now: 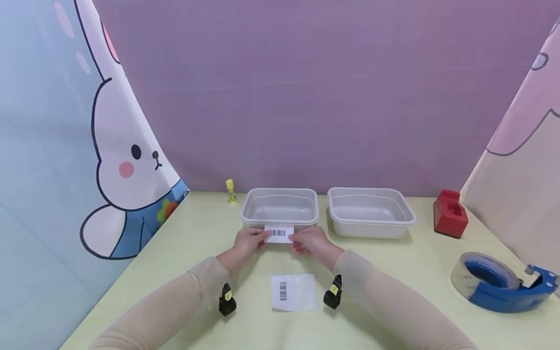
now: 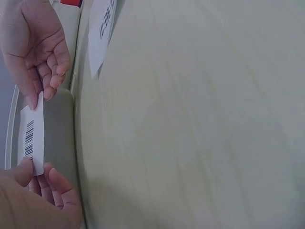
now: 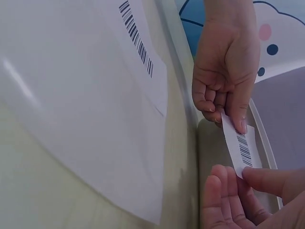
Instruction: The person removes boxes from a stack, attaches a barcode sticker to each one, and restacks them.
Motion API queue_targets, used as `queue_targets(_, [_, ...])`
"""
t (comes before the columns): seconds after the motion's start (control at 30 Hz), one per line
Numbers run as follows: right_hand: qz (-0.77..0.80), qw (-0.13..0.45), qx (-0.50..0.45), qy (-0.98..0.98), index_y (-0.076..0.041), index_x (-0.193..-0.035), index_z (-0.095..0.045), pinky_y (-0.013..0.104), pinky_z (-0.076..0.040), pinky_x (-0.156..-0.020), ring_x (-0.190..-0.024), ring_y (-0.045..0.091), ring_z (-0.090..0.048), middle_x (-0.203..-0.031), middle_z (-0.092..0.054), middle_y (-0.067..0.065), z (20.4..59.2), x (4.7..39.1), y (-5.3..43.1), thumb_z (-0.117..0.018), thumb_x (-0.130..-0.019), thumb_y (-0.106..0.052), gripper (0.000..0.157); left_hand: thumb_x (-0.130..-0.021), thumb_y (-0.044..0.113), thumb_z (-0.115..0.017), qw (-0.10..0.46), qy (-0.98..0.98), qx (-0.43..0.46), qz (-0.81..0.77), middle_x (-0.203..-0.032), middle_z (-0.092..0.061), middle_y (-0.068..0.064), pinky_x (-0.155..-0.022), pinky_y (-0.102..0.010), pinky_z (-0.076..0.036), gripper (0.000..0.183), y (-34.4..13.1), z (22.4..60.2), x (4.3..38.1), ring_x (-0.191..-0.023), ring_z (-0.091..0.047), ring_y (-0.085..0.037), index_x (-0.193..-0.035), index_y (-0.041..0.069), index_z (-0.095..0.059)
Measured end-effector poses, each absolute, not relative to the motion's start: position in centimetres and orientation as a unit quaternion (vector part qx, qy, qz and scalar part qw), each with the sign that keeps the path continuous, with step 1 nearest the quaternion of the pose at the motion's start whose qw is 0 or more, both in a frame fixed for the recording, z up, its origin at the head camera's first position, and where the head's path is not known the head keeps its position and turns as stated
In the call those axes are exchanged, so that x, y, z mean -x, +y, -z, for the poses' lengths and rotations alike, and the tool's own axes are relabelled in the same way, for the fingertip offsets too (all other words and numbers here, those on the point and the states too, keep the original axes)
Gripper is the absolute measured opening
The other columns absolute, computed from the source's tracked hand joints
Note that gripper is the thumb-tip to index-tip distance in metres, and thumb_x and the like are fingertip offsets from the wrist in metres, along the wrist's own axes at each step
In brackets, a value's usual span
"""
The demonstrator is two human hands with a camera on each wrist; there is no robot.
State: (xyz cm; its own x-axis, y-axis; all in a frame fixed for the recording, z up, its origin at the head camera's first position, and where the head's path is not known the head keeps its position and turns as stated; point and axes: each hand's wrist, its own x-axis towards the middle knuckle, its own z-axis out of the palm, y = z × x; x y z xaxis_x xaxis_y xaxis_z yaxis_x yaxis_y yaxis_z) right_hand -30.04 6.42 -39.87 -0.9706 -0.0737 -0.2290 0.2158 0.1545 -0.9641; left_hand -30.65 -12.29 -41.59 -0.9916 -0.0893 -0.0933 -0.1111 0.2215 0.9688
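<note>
A white barcode label (image 1: pixel 279 234) is in front of the near wall of the left tub (image 1: pixel 280 211), its ends pinched by the half-curled left hand (image 1: pixel 248 244) and right hand (image 1: pixel 312 240), thumbs on top, while a barcoded sheet (image 1: pixel 301 292) lies nearer on the table (image 1: pixel 420 272) and another tub (image 1: pixel 372 228) stands to the right.

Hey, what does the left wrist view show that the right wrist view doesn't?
Only the left wrist view catches a red plastic object, cut off, and part of one pale grey plastic bin. Only the right wrist view shows a white cartoon rabbit printed on cloth. Both show the left hand and right hand pinching a white paper label with a black barcode, another pale grey plastic bin behind it, and a white barcoded sheet on the pale yellow table.
</note>
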Motion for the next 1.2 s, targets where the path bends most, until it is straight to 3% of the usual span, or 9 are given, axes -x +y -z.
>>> queue_targets(0.77, [0.686,0.089,-0.089,0.717,0.011,-0.093,-0.067,0.027,-0.059,-0.053,-0.049,0.013,-0.063,-0.062,-0.068,0.010,41.1,31.4,5.9,-0.071,-0.087,-0.017,0.029,-0.087,0.021,-0.073,0.002,0.736,0.111,-0.668,-0.067,-0.062,-0.002,-0.051,-0.018,-0.048,0.031,-12.1,42.3,31.9,-0.055,-0.055,-0.009,-0.103,-0.006,-0.068])
queue_targets(1.03, [0.694,0.086,-0.090,0.709,0.010,-0.092,-0.066,0.028,-0.059,-0.053,-0.049,0.013,-0.063,-0.061,-0.067,0.009,41.1,31.5,5.9,-0.070,-0.088,-0.016,0.026,-0.083,0.026,-0.077,-0.032,0.772,0.124,-0.623,-0.063,-0.060,-0.001,-0.051,-0.019,-0.050,0.030,-12.2,42.2,31.3,-0.053,-0.055,-0.009,-0.091,-0.001,-0.068])
queue_targets(1.2, [0.695,0.088,-0.092,0.708,0.008,-0.087,-0.067,0.028,-0.059,-0.052,-0.048,0.013,-0.063,-0.060,-0.067,0.009,41.1,31.5,5.9,-0.070,-0.087,-0.016,0.024,-0.086,0.017,-0.073,-0.024,0.761,0.079,-0.644,-0.067,-0.066,-0.004,-0.056,-0.021,-0.054,0.025,-11.8,41.7,30.8,-0.057,-0.059,-0.009,-0.093,-0.008,-0.070])
